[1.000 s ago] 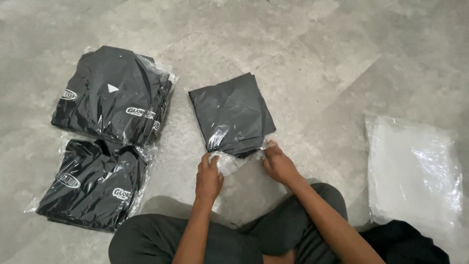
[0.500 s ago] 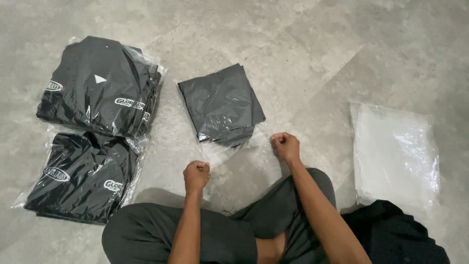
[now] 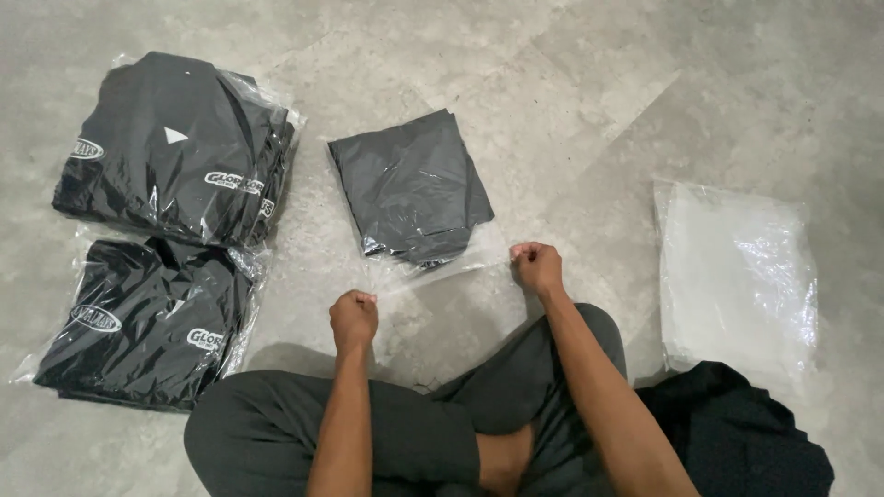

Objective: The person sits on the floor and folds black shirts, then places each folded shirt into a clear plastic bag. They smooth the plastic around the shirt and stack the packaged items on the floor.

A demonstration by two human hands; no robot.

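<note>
A folded dark grey garment in a clear plastic bag (image 3: 412, 188) lies on the grey floor in front of me. My left hand (image 3: 354, 317) is closed on the near left corner of the bag's open flap. My right hand (image 3: 537, 267) pinches the near right corner of the same flap. The flap (image 3: 440, 272) is stretched flat between both hands, just below the garment. I sit cross-legged, my knees under my forearms.
Two stacks of bagged black garments with white prints lie at the left, one far (image 3: 175, 147) and one near (image 3: 143, 317). A pile of empty clear bags (image 3: 737, 276) lies at the right. Loose black cloth (image 3: 737, 437) sits by my right knee.
Both hands have pulled back from the bag's mouth toward me and apart, drawing the clear flap out taut. The bagged garment has stayed in place.
</note>
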